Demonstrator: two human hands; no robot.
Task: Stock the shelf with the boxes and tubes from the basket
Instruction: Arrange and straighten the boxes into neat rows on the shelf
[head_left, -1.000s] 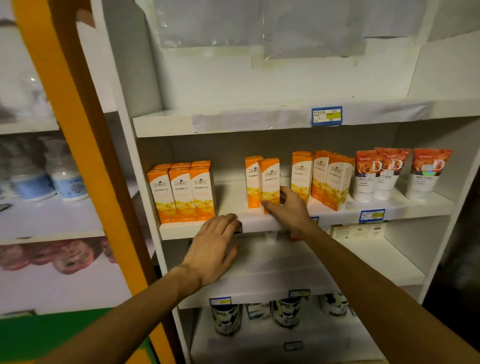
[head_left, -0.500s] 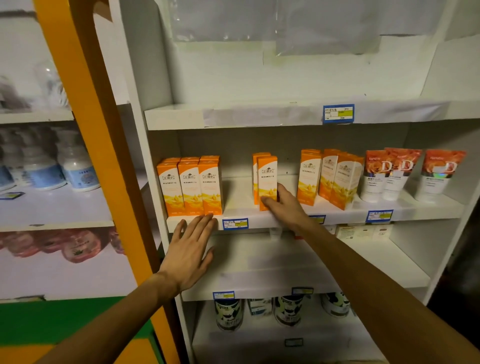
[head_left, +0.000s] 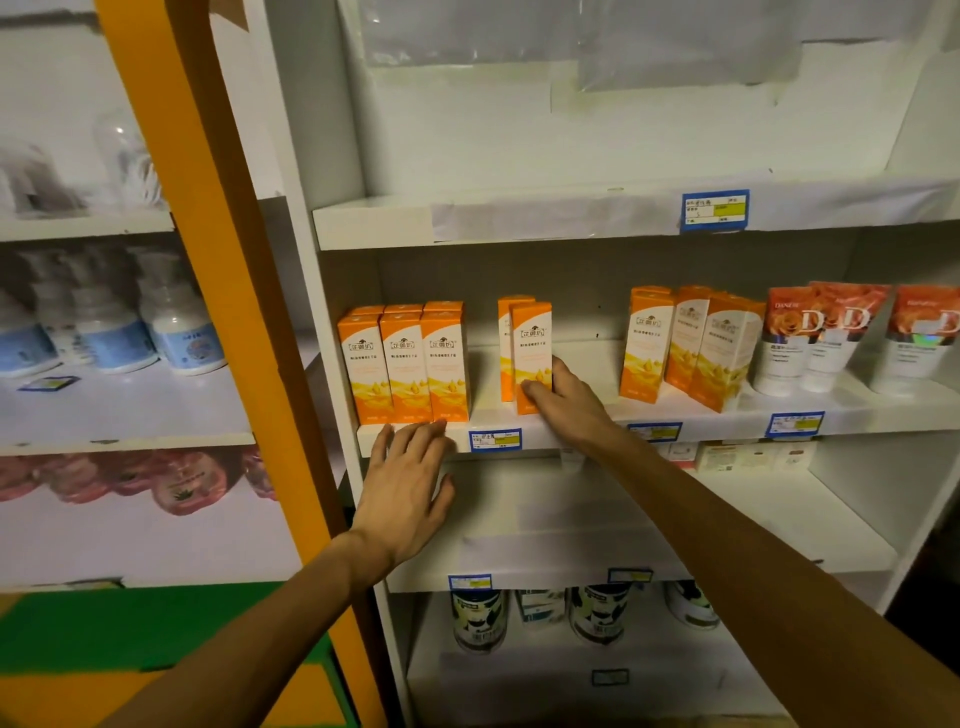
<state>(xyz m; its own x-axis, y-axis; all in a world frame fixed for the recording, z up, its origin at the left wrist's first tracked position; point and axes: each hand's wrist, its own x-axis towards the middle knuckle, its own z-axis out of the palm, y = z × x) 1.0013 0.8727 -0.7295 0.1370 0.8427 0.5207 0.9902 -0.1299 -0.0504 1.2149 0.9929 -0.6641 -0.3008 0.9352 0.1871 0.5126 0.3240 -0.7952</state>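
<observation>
Left hand (head_left: 402, 493) slid leftward — right hand (head_left: 563, 400) still grips box (head_left: 531, 353).

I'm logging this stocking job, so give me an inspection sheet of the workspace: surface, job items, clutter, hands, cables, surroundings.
Surface: white middle shelf, with blue price tags on its front edge.
Job's things: group of orange boxes at the left; middle pair of orange boxes; more orange boxes to the right, some angled; red-and-white tubes at the far right. Basket not in view.
Clutter: nothing seen.
Hands: right hand grips the front box of the middle pair; left hand is flat, fingertips at the shelf edge below the left boxes.
Cables: nothing seen.
Surroundings: cans on a lower shelf; white bottles in the neighbouring unit; orange post.
</observation>
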